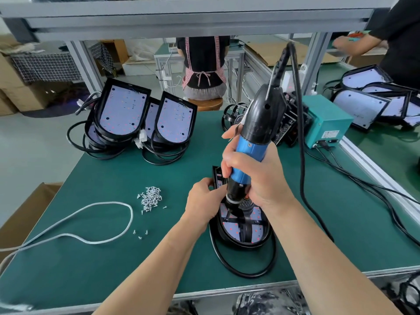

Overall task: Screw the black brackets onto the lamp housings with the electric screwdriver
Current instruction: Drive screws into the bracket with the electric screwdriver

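A black lamp housing (243, 239) with a white LED board lies flat on the green table (113, 258), near the front edge. A black bracket (246, 223) crosses its board. My right hand (256, 176) grips the blue and black electric screwdriver (256, 130) upright, with its tip down on the housing's upper part. My left hand (204, 201) holds the housing's top left edge beside the tip. A heap of small silver screws (151, 197) lies to the left of my left hand.
Several lamp housings (127, 114) lean in a stack at the back left with coiled black cables. A teal power box (325, 123) stands at the back right. A white cord (91, 223) loops across the left. Loose screws (139, 234) lie nearby. Two people work beyond the table.
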Motion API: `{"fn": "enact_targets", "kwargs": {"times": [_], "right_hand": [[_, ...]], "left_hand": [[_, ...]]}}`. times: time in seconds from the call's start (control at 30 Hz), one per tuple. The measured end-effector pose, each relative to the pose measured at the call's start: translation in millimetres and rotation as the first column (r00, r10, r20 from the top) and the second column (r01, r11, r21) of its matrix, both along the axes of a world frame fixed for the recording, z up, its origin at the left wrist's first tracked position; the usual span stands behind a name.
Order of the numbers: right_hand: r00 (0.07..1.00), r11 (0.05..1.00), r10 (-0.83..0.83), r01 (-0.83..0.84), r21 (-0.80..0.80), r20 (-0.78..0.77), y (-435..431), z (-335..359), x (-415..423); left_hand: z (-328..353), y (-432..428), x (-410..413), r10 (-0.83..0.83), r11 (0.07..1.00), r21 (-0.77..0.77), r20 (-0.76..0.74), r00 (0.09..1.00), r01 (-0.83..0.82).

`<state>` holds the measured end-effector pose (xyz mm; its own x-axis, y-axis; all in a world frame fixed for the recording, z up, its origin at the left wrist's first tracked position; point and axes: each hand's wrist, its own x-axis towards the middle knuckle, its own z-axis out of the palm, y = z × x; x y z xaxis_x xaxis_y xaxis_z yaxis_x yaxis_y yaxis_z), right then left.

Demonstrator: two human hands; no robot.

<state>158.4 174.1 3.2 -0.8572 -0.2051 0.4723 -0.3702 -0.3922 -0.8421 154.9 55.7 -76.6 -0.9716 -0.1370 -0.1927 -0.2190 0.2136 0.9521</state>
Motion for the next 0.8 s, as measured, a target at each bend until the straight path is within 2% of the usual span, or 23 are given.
{"fn": "enact_targets", "kwargs": {"times": [0.23, 0.33, 0.37, 0.4, 0.43, 0.5, 0.53, 0.63, 0.8], "right_hand": [[0.998, 0.983, 0.064, -0.068, -0.169, -0.025, 23, 23, -11], [1.0, 0.97, -0.003, 0.0, -0.241, -0.014, 39, 31, -16], [0.999, 0.966, -0.037, 0.038, -0.254, 0.01, 44, 31, -16], [0.996, 0.962, -0.076, 0.083, -0.261, 0.037, 48, 30, -16], [0.991, 0.955, -0.119, 0.131, -0.265, 0.062, 51, 28, -15], [0.973, 0.937, -0.205, 0.227, -0.266, 0.108, 54, 22, -13], [0.963, 0.927, -0.238, 0.265, -0.266, 0.13, 55, 19, -13], [0.937, 0.902, -0.296, 0.337, -0.269, 0.184, 54, 13, -12], [0.931, 0.897, -0.319, 0.356, -0.262, 0.177, 51, 13, -13]], "left_hand": [[-5, -4, -2, 0.008, 1.0, 0.005, -0.014, 1.0, -0.008], [3, -18, 2, 0.018, 0.988, -0.153, -0.021, 1.0, -0.021], [7, -30, 2, 0.051, 0.958, -0.279, -0.045, 0.998, -0.062], [10, -45, 2, 0.081, 0.888, -0.446, -0.085, 0.993, -0.111], [15, -63, 2, 0.092, 0.782, -0.605, -0.127, 0.988, -0.151], [22, -101, 3, 0.019, 0.619, -0.776, -0.139, 0.99, -0.121], [23, -116, 3, -0.028, 0.585, -0.809, -0.097, 0.995, -0.062], [25, -130, 9, -0.109, 0.594, -0.798, 0.047, 0.993, 0.103], [15, -124, 12, -0.132, 0.545, -0.831, 0.043, 0.99, 0.109]]}}
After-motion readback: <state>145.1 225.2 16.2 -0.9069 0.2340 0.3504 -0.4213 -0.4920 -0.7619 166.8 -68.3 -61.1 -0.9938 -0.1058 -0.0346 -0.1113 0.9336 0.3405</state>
